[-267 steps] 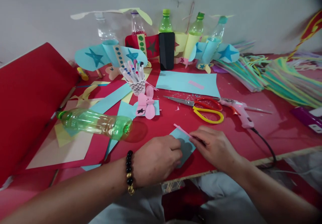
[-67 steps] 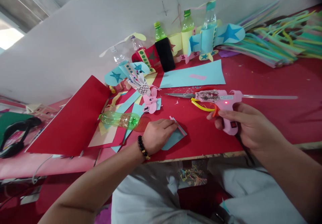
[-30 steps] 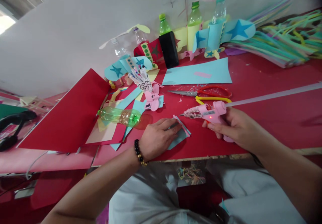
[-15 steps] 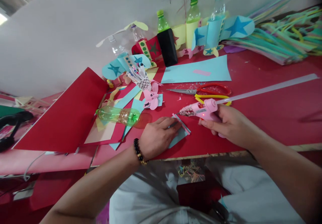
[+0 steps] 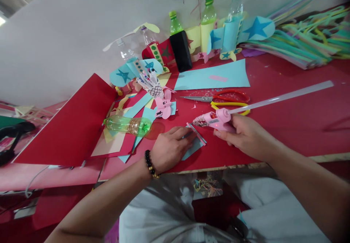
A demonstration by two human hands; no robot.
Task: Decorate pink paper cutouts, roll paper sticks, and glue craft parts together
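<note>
My right hand (image 5: 246, 135) is wrapped round a pink hot glue gun (image 5: 216, 120), with a long clear glue stick (image 5: 284, 98) jutting from its back. The gun's nozzle points left, at the upper end of a narrow pink and blue paper strip (image 5: 199, 135); whether they touch I cannot tell. This strip lies along the edge of a light blue paper piece (image 5: 191, 152) at the table's front. With bent fingers, my left hand (image 5: 170, 148) holds the blue paper down, partly covering it. Scissors (image 5: 201, 98) with red and yellow handles lie just behind the gun.
A green-tinted bottle (image 5: 127, 125) lies on paper scraps at left, beside a red board (image 5: 65, 126). Behind stand a pen cup (image 5: 155, 89), a black phone (image 5: 181, 51) and decorated bottles (image 5: 231, 31). A blue sheet (image 5: 213, 75) and a glue-stick pile (image 5: 298, 48) lie farther back.
My right hand has shifted the glue gun left, its nozzle nearer the strip's upper end, and the glue stick has moved along. My left hand stays on the paper.
</note>
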